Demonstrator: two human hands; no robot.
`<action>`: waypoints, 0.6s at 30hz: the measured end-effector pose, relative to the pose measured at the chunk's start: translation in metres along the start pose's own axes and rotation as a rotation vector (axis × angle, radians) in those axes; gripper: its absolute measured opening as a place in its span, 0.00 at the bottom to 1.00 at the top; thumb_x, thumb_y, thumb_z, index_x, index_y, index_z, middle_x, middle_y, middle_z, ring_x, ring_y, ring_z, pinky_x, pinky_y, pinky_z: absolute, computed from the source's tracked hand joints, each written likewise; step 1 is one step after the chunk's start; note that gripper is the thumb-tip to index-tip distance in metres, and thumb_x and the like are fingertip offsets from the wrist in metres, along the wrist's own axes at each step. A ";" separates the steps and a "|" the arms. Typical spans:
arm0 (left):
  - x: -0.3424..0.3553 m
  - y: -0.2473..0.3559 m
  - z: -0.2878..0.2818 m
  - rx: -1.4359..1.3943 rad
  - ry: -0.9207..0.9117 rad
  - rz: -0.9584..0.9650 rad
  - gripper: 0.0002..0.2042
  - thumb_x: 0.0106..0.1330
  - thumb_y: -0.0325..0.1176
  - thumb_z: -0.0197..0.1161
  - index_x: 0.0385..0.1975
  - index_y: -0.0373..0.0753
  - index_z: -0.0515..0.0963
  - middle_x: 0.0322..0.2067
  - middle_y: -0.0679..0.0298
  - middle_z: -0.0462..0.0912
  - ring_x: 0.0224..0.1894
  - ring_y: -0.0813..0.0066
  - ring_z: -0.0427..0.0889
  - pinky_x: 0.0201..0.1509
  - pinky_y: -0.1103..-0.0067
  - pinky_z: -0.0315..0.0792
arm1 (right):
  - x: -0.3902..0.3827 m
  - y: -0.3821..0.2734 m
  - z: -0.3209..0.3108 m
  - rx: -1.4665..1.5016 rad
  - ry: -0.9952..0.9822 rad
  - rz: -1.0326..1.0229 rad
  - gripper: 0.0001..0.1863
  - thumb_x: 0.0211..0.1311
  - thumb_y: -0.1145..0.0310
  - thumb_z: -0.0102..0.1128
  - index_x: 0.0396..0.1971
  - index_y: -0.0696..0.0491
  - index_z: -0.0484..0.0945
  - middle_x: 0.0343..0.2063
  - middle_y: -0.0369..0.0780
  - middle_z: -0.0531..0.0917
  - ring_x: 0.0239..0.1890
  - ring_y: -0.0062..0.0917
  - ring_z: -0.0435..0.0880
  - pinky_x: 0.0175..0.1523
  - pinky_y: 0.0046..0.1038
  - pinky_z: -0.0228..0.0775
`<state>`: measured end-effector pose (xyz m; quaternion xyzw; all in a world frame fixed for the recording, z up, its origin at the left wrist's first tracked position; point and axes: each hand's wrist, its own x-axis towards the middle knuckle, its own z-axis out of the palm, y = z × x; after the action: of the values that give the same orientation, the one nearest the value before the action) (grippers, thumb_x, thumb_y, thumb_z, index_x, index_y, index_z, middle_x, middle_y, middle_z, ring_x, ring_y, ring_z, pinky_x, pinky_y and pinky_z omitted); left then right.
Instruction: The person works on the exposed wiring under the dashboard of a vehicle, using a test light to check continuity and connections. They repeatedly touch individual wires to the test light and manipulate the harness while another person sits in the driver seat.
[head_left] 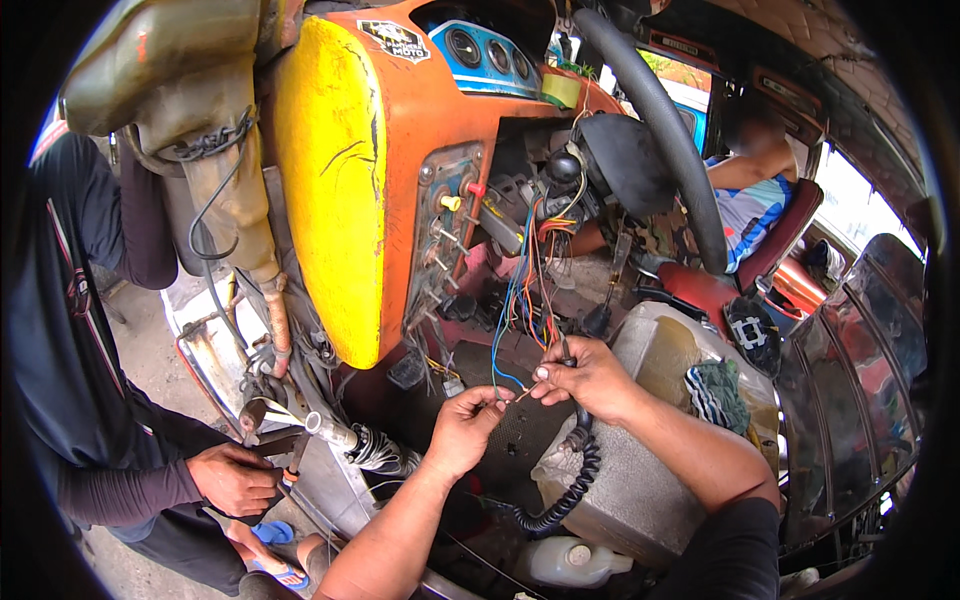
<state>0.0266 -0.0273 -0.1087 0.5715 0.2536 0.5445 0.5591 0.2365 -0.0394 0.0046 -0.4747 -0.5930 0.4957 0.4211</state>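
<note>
My left hand (465, 428) is closed, pinching a thin wire end between thumb and fingers. Just to its right, my right hand (592, 382) pinches a thin copper-coloured wire (524, 394), so the fingertips of both hands nearly meet. A slim black stem passes through my right hand. Below that hand hangs a black coiled cord (570, 500); whether stem and cord are one piece is hidden. Loose blue, orange and red wires (520, 300) come down to my hands from beneath the steering column (620, 165).
An orange and yellow dashboard (330, 190) with switches stands ahead-left; a steering wheel (665, 130) is at upper right. A co-worker's hand (235, 480) holds tools at left. Another person (755, 195) sits far right. A grey box-like cover (640, 470) and white jug (575, 562) lie near my right arm.
</note>
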 end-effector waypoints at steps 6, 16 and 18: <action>-0.002 0.013 -0.010 -0.330 -0.038 -0.307 0.13 0.72 0.24 0.66 0.55 0.38 0.83 0.33 0.73 0.81 0.24 0.91 0.67 0.26 0.88 0.60 | 0.001 0.001 -0.002 -0.006 0.012 0.006 0.08 0.74 0.73 0.64 0.42 0.62 0.77 0.36 0.43 0.85 0.39 0.27 0.91 0.42 0.27 0.88; -0.001 0.003 -0.001 -0.462 -0.047 -0.223 0.12 0.71 0.25 0.69 0.52 0.34 0.82 0.34 0.68 0.82 0.24 0.86 0.68 0.27 0.85 0.61 | 0.002 0.002 0.000 -0.010 0.017 -0.013 0.07 0.74 0.73 0.64 0.41 0.62 0.77 0.36 0.43 0.85 0.39 0.28 0.91 0.43 0.28 0.89; -0.002 0.002 0.003 -0.429 -0.020 -0.236 0.11 0.72 0.26 0.69 0.52 0.33 0.82 0.33 0.68 0.83 0.25 0.86 0.68 0.27 0.84 0.62 | 0.001 0.002 0.000 -0.008 0.016 -0.008 0.07 0.74 0.73 0.64 0.41 0.62 0.77 0.36 0.43 0.85 0.39 0.28 0.91 0.43 0.28 0.89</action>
<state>0.0279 -0.0302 -0.1073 0.4115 0.1917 0.5113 0.7297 0.2363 -0.0379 0.0027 -0.4777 -0.5935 0.4879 0.4260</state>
